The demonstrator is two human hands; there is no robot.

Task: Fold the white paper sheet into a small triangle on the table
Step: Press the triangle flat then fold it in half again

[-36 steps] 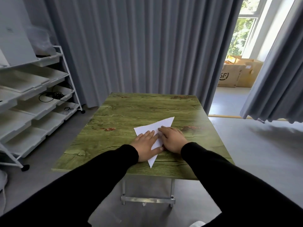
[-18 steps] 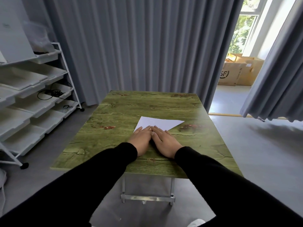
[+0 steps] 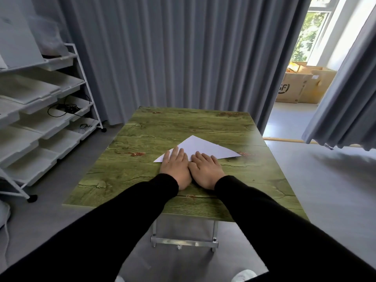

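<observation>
The white paper sheet [image 3: 205, 148] lies on the green wood-grain table [image 3: 142, 180], folded into a flat triangle with its apex pointing away from me and its long edge toward me. My left hand [image 3: 176, 168] rests flat, palm down, its fingers over the triangle's left part. Beside it, touching, my right hand [image 3: 205, 170] also lies flat with fingertips on the near edge of the paper. Both hands press down and grip nothing. The near edge of the paper is hidden under my fingers.
A white rack of shallow trays [image 3: 40, 119] on wheels stands to the left, with cables in it. Grey curtains [image 3: 173, 58] hang behind the table. Cardboard boxes [image 3: 301, 86] sit by the window at the back right. Grey floor surrounds the table.
The paper triangle has turned from pointing toward me to lying with its long edge near me and apex away. Both hands slid to the near edge, side by side.
</observation>
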